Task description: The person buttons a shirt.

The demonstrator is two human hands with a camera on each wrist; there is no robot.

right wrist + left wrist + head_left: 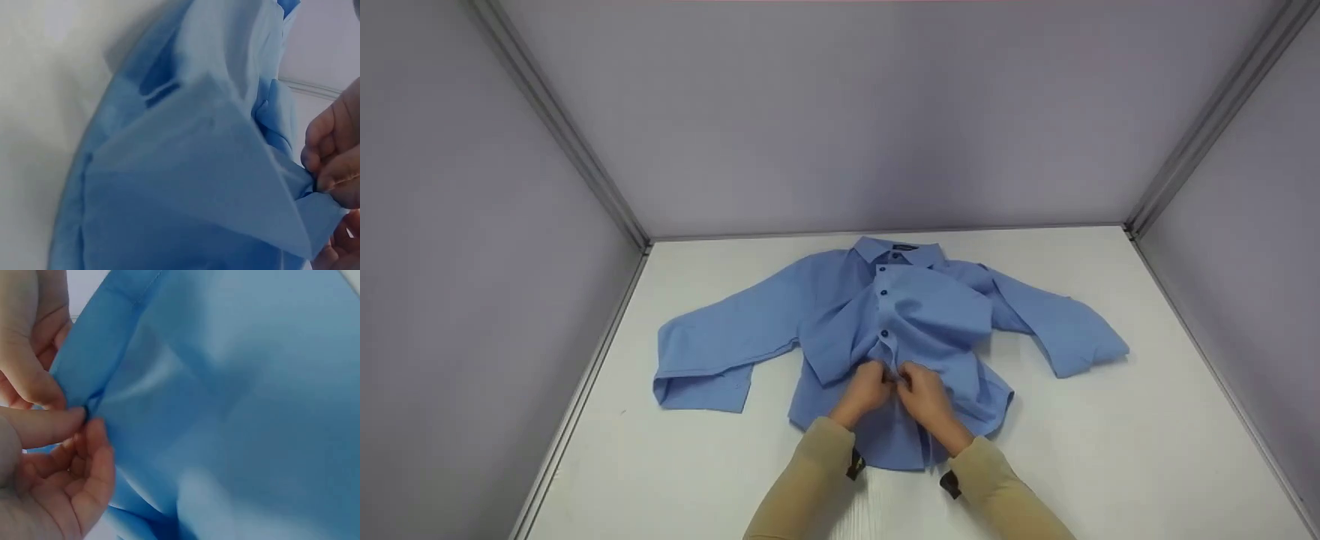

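Note:
A light blue button-up shirt (840, 300) lies face up, its collar (872, 247) at the far side and its hem towards me. My left hand (868, 388) and right hand (921, 394) meet at the lower middle of the front, each pinching the placket. Near the fingertips in the left wrist view, a small dark button (86, 413) shows beside the thumb, partly covered. Farther up, a dark button (884, 333) sits on the raised front panel. Gathered cloth (323, 216) rises to the fingers in the right wrist view. The fingertips hide the buttonhole area.
The left sleeve (727, 322) stretches out with its cuff end folded under; the right sleeve (1061, 322) angles down to the right. Grey panels (885, 112) enclose the white table (1110, 450) at the back and sides.

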